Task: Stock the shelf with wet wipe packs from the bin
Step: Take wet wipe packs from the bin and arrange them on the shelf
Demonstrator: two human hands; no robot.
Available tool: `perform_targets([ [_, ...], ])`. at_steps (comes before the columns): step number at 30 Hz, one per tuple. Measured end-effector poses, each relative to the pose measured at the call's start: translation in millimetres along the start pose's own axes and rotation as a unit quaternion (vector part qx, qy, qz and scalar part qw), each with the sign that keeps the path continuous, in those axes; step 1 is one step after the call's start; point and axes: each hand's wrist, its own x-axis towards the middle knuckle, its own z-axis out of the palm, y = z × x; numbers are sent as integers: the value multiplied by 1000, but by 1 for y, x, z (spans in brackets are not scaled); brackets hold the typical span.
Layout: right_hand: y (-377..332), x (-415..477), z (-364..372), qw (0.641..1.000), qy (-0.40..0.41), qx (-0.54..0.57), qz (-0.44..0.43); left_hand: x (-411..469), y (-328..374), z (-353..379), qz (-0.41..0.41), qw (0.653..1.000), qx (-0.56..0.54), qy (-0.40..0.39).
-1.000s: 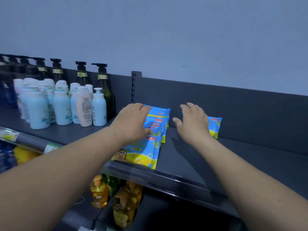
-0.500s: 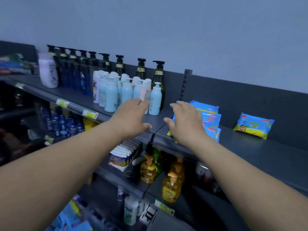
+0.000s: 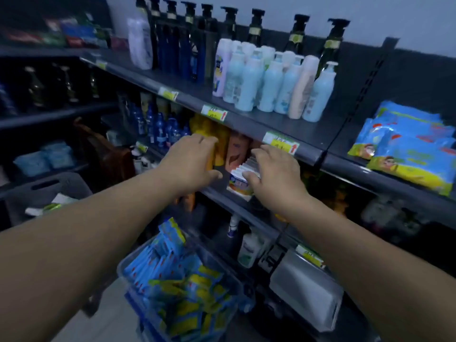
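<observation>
Head camera looks down along a big dark shelf (image 3: 330, 130) with many levels. Low and near, on the floor side, sits a see-through bin (image 3: 235, 283). It is full of blue and yellow wet wipe packs (image 3: 182, 287), all jumbled up. More wipe packs (image 3: 409, 154) lie flat in a small pile on the top level, far to the right. Left of that pile, a bunch of light blue bottles (image 3: 271, 82) stands on the same level, with tall dark pump bottles behind.

Both arms reach out in the middle of the view. The left hand (image 3: 192, 161) is empty, with its fingers loose and spread a little. The right hand (image 3: 274, 174) is empty too, fingers loose. Both hang in the air in front of the second level and hold nothing.

I think this is the step between loads: some packs are up, and many wait in the bin. Next, the hands need to go down to the bin, grab a few packs, lift them up to the right, and lay them beside the pile, where the top level has bare space.
</observation>
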Motion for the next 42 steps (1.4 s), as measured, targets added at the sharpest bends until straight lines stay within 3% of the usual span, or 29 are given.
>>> perform_targets([
  [4, -27, -7, 53, 999, -27, 19, -25, -21, -41, 36, -29, 999, -10, -43],
  [8, -42, -16, 103, 994, -106, 16, -29, -42, -66, 76, -63, 994, -30, -90],
  [26, -50, -89, 319, 945, -320, 60, -26, -130, -137, 287, -126, 960, -59, -245],
  [34, -36, -104, 413, 937, -347, 42, -15, -163, -157, 381, -102, 938, -13, -332],
  [42, -27, -107, 467, 924, -380, 14, 19, -175, -166, 419, -103, 934, 70, -334],
])
